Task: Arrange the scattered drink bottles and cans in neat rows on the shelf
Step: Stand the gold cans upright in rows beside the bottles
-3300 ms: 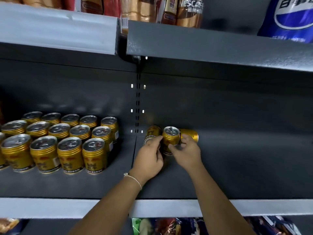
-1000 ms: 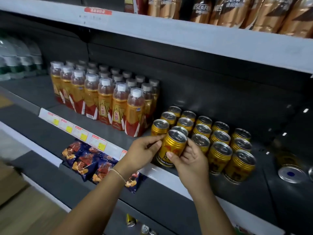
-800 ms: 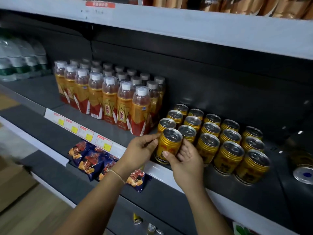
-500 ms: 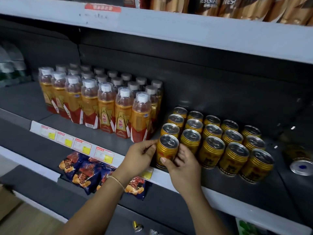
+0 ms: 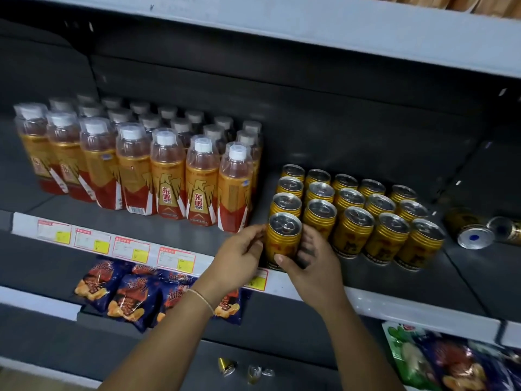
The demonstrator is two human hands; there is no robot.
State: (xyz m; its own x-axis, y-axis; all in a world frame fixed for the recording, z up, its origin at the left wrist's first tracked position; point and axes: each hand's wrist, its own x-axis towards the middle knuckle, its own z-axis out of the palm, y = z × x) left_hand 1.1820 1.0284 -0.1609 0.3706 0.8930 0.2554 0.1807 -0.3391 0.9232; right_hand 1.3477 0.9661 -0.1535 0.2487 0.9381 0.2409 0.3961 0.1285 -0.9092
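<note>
Orange drink bottles [image 5: 169, 176] stand in rows at the shelf's [image 5: 394, 280] left. The left hand [image 5: 239, 255] and right hand [image 5: 313, 263] clasp one gold can [image 5: 283, 238] upright at the front edge, beside rowed cans [image 5: 363, 210]; two toppled cans [image 5: 476, 230] lie farther right.

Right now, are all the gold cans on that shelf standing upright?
No: two gold cans lie on their sides at the right, apart from the upright rows.

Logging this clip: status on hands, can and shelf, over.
Left hand and right hand both grip the gold can, upright at the block's front left corner. Two cans lie toppled at right. Nothing blocking.
</note>
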